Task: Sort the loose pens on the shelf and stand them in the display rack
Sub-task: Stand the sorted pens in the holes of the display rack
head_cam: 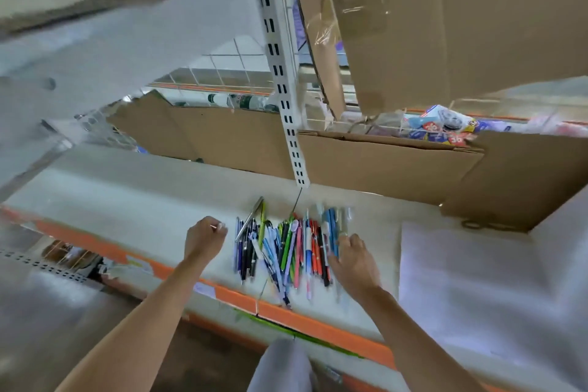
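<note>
A heap of several loose pens [286, 245] in blue, green, orange, pink, black and white lies on the white shelf [133, 200], most of them pointing front to back. My left hand [203, 237] hovers just left of the heap with its fingers curled in; whether it holds anything is blurred. My right hand [353, 259] rests on the right edge of the heap, fingers bent down onto the blue and orange pens. No display rack shows in this view.
Flattened brown cardboard [391, 165] leans along the back of the shelf, and a larger sheet [445, 25] hangs above. A white slotted upright [286, 99] stands behind the pens. An orange strip [318, 325] lines the front edge. White sheet [477, 280] at right.
</note>
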